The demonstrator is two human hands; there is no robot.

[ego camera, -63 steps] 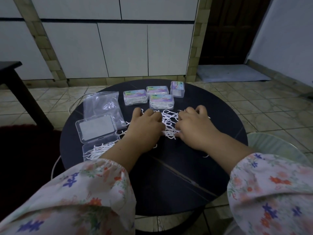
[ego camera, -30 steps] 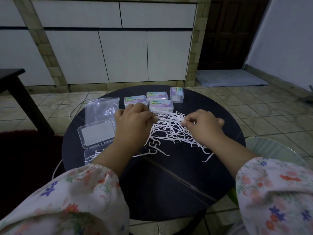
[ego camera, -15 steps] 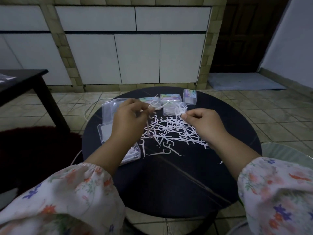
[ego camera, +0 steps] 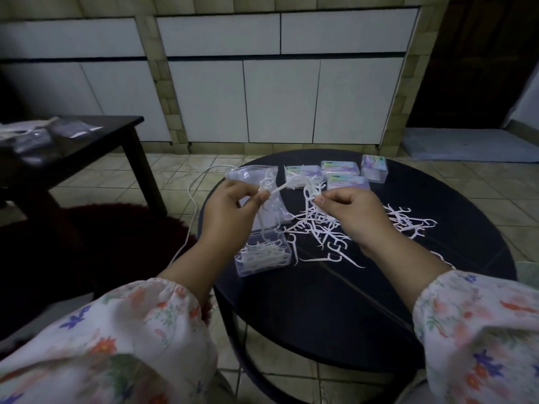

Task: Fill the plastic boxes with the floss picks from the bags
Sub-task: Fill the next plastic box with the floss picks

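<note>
**Both hands lifted over the counter, each pinching floss picks**

Head view — I see my left hand (ego camera: 230, 211) raised above the round black counter (ego camera: 335, 301), its fingers (ego camera: 262, 196) curled and pinching a small bunch of white floss picks (ego camera: 267, 183); one pick sticks out sideways toward the right. My right hand (ego camera: 355, 214) is up at about the same height, its fingers clenched on another few picks (ego camera: 310, 192) held by their handles, heads up.

Below and between the hands a loose pile of floss picks (ego camera: 323, 234) lies scattered on the counter, with a smaller spread (ego camera: 408, 221) to the right of my right wrist. Just under my left hand sits the open plastic box (ego camera: 262, 253), partly filled with picks, its lid hinged back behind it. Behind the lid lies a clear bag (ego camera: 250, 174), mostly hidden by my left hand.

At the far edge of the counter I count four closed boxes (ego camera: 339, 167) with coloured labels — three flat and one standing (ego camera: 374, 167) at the right.

A white cord (ego camera: 191, 199) runs down off the left side of the counter to the tiled floor. Further left a dark side table (ego camera: 87, 138) carries more bags (ego camera: 32, 138), blurred. Floral sleeves (ego camera: 116, 339) fill the bottom corners.
</note>
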